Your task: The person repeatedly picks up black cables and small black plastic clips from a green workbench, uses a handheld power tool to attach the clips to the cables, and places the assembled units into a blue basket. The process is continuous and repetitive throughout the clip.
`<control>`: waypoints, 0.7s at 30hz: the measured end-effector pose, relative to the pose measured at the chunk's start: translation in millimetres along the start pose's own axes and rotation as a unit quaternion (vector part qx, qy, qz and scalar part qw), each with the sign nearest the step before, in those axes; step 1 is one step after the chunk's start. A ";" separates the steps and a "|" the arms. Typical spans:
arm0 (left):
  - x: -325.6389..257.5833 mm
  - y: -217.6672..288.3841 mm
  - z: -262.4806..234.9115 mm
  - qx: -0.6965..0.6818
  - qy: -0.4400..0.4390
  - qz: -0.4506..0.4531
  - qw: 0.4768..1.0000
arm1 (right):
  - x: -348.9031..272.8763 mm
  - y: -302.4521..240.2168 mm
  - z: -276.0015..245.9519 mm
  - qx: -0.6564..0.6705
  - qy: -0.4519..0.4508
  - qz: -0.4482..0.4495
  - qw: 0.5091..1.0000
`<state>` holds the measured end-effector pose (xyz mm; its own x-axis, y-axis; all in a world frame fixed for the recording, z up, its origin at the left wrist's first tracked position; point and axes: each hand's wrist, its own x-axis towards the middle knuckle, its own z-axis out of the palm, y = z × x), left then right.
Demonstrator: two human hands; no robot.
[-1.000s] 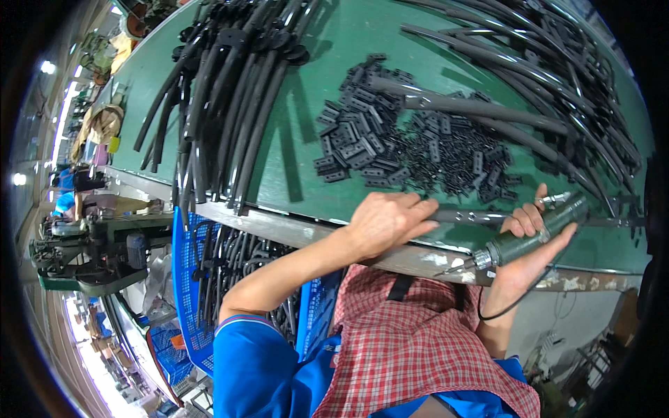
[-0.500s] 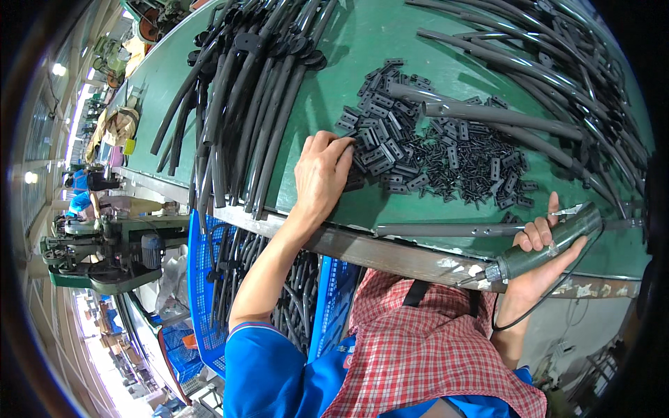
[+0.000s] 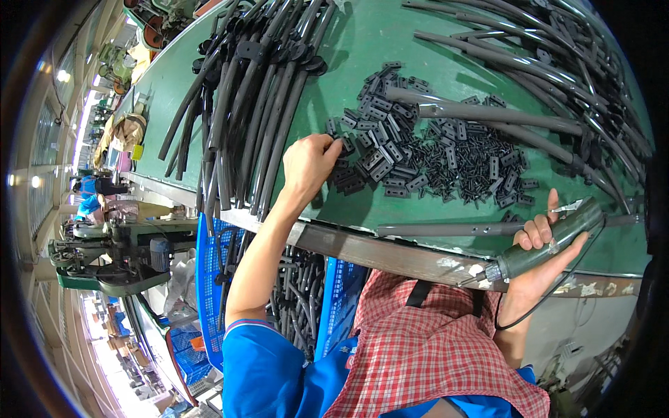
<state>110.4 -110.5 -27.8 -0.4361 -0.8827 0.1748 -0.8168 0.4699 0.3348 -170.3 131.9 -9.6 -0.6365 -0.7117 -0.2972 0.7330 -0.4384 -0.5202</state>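
Observation:
My left hand (image 3: 306, 166) is closed in a pinch at the left edge of a pile of small black plastic brackets (image 3: 380, 150). Its fingertips touch the nearest pieces, and whatever they grip is hidden. To the right of the brackets lie many small dark screws (image 3: 453, 164). My right hand (image 3: 533, 280) holds a dark green electric screwdriver (image 3: 547, 242) over the table's front edge, its bit pointing left. The forefinger sticks up, and a black cord loops beneath. A grey tube (image 3: 446, 229) with holes lies along the front edge, passing behind the screwdriver.
Dark bent tubes with round joints (image 3: 261, 97) are stacked at the left of the green table (image 3: 369, 42). More tubes (image 3: 557, 76) lie at the right, some reaching over the screws. Below the edge stands a blue crate (image 3: 209, 292) of dark parts. Machines and another person are farther left.
My left hand has drawn back slightly to the left, and some brackets by its fingertips now show. The right hand and screwdriver have stayed nearly still. The whole view has shifted slightly.

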 end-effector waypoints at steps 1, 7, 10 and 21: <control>-1.2 -0.8 -2.1 -0.025 -0.001 -0.020 0.999 | -0.3 -0.1 0.7 0.001 0.002 0.001 1.000; 2.3 3.1 -22.6 0.049 -0.042 0.165 0.984 | -0.1 -0.7 -0.3 -0.008 0.003 -0.001 1.000; 6.9 1.4 -22.9 0.082 -0.035 0.185 0.979 | -0.4 -0.5 -1.9 -0.003 0.002 -0.003 1.000; 1.2 3.8 -23.4 0.044 -0.009 0.200 0.979 | 0.2 -1.2 -3.5 0.010 0.003 0.009 1.000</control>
<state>115.7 -109.8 -4.6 -0.7340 -0.6278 0.2591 -0.6080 0.7774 0.1613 -172.2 134.2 -11.9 -0.6250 -0.7163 -0.3103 0.7486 -0.4374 -0.4982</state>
